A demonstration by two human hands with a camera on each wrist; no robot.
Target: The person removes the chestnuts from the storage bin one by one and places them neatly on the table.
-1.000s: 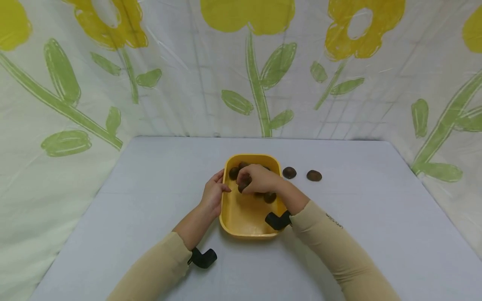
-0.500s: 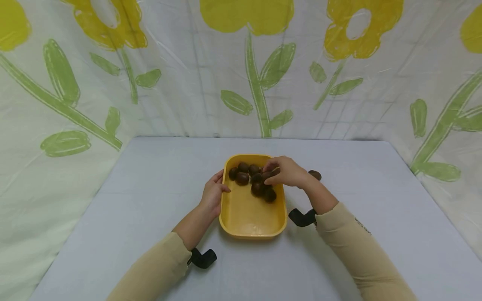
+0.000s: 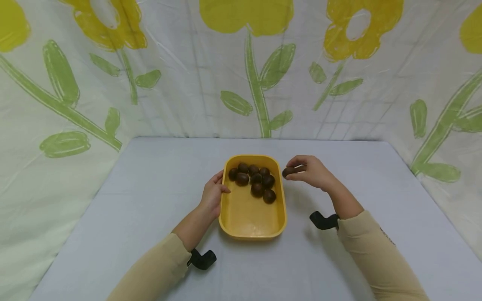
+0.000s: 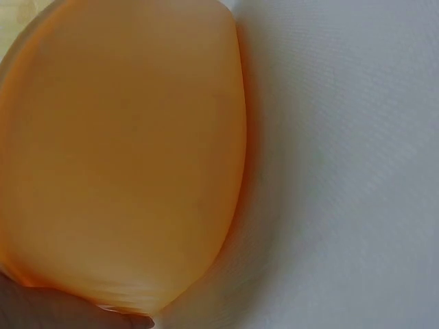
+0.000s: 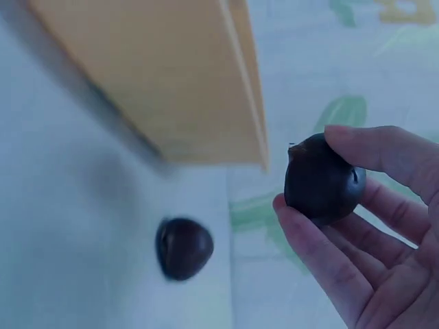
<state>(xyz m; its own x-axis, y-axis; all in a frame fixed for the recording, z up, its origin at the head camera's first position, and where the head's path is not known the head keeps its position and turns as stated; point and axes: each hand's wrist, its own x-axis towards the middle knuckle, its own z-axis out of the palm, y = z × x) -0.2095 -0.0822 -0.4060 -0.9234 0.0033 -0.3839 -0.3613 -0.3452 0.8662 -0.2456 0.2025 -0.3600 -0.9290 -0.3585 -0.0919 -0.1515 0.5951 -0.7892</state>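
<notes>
Head view shows flowered cloth (image 3: pixel 180 96) behind pale tabletop (image 3: pixel 162 179), right fingers (image 3: pixel 300 159) gripping a nut (image 3: pixel 288 172), left fingers (image 3: pixel 225 188) a tray (image 3: pixel 250 217).

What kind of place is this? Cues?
Probably a makeshift recording booth, though the room beyond isn't visible. A flower-print curtain hangs behind and along both sides of a plain pale table, and black wrist devices, likely camera mounts, show at both sleeve cuffs.
</notes>
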